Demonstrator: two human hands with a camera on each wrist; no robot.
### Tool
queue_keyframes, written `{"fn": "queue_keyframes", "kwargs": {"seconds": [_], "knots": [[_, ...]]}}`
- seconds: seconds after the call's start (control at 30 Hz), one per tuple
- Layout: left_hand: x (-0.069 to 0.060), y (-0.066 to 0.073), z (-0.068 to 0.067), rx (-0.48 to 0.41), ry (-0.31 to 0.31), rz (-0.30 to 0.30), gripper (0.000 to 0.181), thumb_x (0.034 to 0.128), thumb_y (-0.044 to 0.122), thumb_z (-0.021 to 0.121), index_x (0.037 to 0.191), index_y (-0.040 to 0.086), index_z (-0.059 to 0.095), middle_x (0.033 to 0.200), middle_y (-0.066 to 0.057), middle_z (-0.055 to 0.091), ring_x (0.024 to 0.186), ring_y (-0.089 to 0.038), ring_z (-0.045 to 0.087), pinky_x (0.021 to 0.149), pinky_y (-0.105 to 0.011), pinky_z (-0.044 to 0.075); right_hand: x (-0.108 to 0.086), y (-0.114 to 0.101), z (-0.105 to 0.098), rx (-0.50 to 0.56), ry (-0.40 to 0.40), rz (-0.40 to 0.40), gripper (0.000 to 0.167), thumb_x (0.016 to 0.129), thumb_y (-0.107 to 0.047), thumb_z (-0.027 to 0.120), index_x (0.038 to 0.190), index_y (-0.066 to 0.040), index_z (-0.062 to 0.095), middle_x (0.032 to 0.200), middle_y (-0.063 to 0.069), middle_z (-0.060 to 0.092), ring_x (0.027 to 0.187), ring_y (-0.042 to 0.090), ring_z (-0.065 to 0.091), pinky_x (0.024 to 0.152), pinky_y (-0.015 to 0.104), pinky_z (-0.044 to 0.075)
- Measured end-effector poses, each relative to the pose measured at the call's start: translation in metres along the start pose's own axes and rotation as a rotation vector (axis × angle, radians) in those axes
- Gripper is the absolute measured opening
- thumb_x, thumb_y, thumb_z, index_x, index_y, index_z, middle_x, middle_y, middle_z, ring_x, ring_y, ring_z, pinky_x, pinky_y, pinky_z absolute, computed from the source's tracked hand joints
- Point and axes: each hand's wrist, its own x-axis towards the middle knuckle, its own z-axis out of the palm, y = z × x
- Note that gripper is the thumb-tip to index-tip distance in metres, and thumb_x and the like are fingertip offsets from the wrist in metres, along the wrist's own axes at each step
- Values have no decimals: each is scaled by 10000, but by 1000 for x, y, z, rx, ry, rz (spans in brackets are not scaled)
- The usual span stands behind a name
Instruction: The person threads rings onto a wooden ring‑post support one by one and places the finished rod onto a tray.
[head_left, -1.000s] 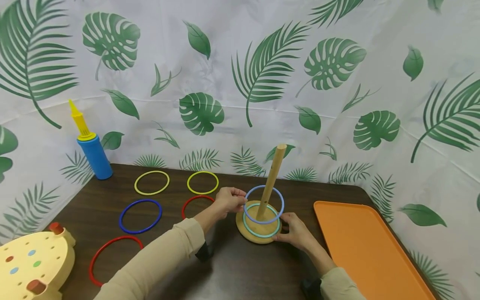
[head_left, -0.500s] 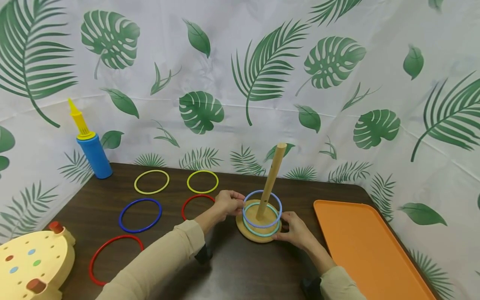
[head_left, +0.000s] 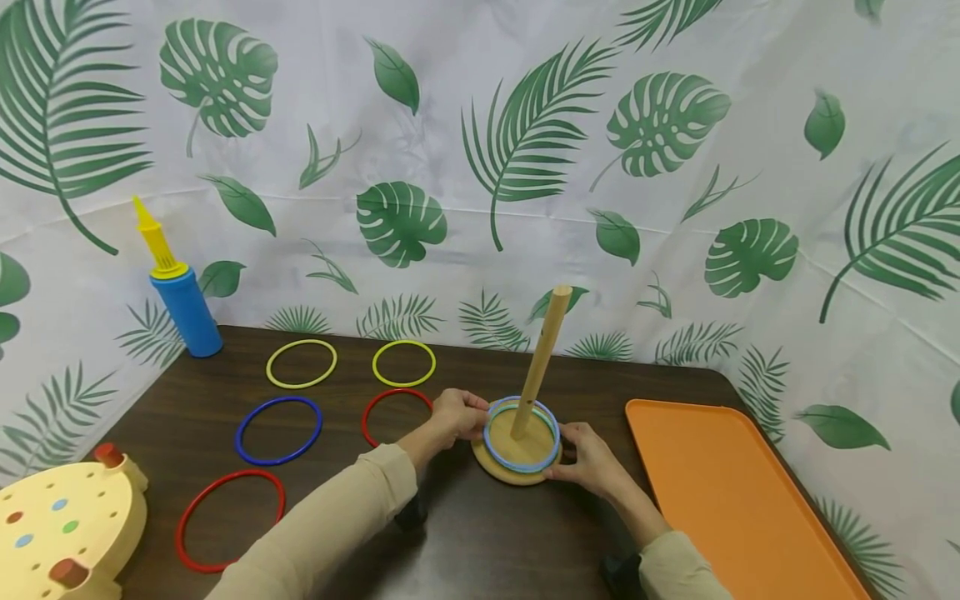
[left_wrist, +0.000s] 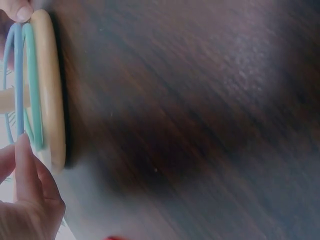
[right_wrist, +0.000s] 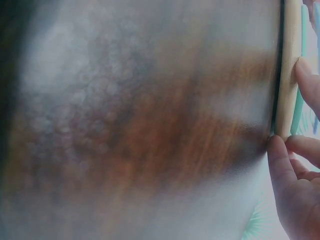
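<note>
Lowered over the last second, the periwinkle ring (left_wrist: 19, 75) has sunk along the upright peg (head_left: 542, 358) and now sits just above the mint ring (left_wrist: 33, 85), a thin gap between the two showing in the left wrist view. Both are slim, smooth, round-sectioned hoops that encircle the peg near its foot. The left hand (head_left: 459, 414) pinches the periwinkle hoop between thumb and fingertips at its left side, while the right hand (head_left: 592, 458) grips the rim of the wooden base (left_wrist: 52, 100), a flat disc of pale wood with a rounded edge. Rising from that disc, the peg is a straight dowel of the same light tone, pierced by small holes. Beneath lies a dark brown tabletop (head_left: 480, 533) streaked with wood grain and catching a soft sheen. A glossy red ring (head_left: 364, 423) rests near the left hand. To the right stretches an orange tray (head_left: 735, 483), shallow, with rounded corners and a raised lip; behind hangs a creased white cloth (head_left: 540, 275) printed with green leaves.
</note>
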Motion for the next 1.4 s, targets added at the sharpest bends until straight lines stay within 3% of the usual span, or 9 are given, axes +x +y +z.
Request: {"fn": "queue_keyframes", "kwargs": {"seconds": [0.5,0.97,1.4], "knots": [[3,-4,5,27,31,7,154,782,-81,660,935,-82,669,809,-104,604,530,-80,589,523,-230,567,1,-3,-1,-22,-13,-4,739,686,-121,837,1300,98,490,1170,220,506,1097,347,500,865,402,536],[6,-3,5,133,44,44,120,758,-62,697,878,-60,690,789,-122,652,586,-142,653,533,-248,573,1,-4,-3,14,-16,-14,745,696,-111,831,1298,130,465,1191,246,485,1116,376,489,871,378,537],[4,-1,5,231,41,64,75,793,14,720,858,-15,697,791,-121,670,579,-163,660,527,-238,568,-2,-6,-6,15,-19,-13,751,697,-128,832,1295,137,462,1178,245,483,1091,385,518,879,390,532]]}}
